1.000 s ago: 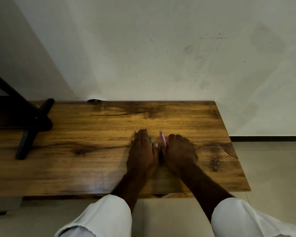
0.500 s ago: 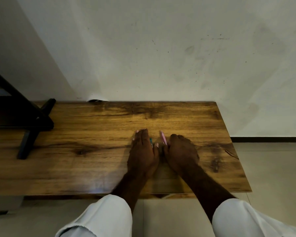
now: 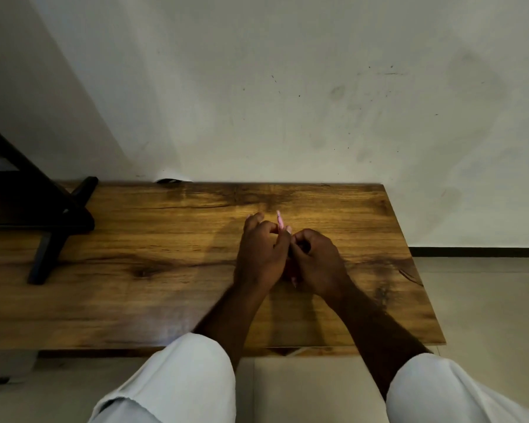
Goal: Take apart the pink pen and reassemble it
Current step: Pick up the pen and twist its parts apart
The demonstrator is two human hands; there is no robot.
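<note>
Fingers (image 3: 271,231) — left hand (image 3: 260,259), right hand (image 3: 316,262) — grip pink pen (image 3: 280,221), tip above.

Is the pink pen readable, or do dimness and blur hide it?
Head view: dim light, left hand and right hand nearly silhouettes; head view: only the pink pen top shows, slightly blurred; head view: soft sheen on the far table.

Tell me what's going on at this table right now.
A person at a wooden table is working a pink pen with bare hands. The left hand pinches the pen near its upper end, which pokes out above the fingers. The right hand curls around it lower down. The hands hide most of it, so I cannot tell whether any part has come off.
</note>
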